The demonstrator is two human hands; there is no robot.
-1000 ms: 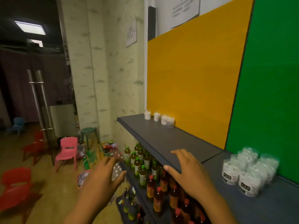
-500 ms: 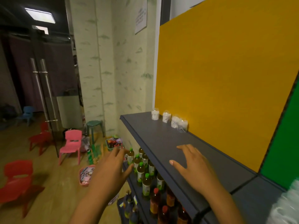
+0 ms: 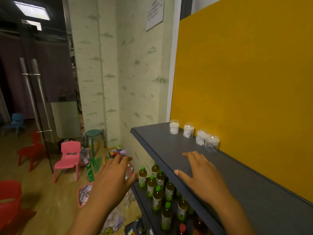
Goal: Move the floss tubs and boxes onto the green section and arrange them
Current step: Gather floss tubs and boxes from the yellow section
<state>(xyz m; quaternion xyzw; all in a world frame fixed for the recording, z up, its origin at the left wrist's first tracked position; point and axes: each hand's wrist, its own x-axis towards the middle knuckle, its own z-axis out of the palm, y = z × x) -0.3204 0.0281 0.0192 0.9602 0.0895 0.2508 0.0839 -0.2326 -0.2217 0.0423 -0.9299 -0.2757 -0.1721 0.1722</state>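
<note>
Several clear floss tubs stand in a row on the grey shelf (image 3: 169, 150) against the yellow back panel (image 3: 245, 82): one tub (image 3: 174, 127) at the far end, a second tub (image 3: 188, 132) beside it, and a nearer cluster (image 3: 207, 139). My right hand (image 3: 201, 173) hovers over the shelf's front part, fingers straight and spread, a short way in front of the cluster. My left hand (image 3: 111, 180) is held out over the floor left of the shelf, fingers relaxed and empty. The green section is out of view.
Green-capped tea bottles (image 3: 157, 189) fill the lower shelf under the front edge. On the floor at left stand a pink chair (image 3: 69, 158), red chairs (image 3: 32, 150), a green stool (image 3: 94, 138) and baskets of packets (image 3: 116, 152). A patterned wall closes the shelf's far end.
The view has swung left, so the green section and the tubs on it have left the frame. Both hands have moved forward towards the far tubs, the right one further onto the shelf.
</note>
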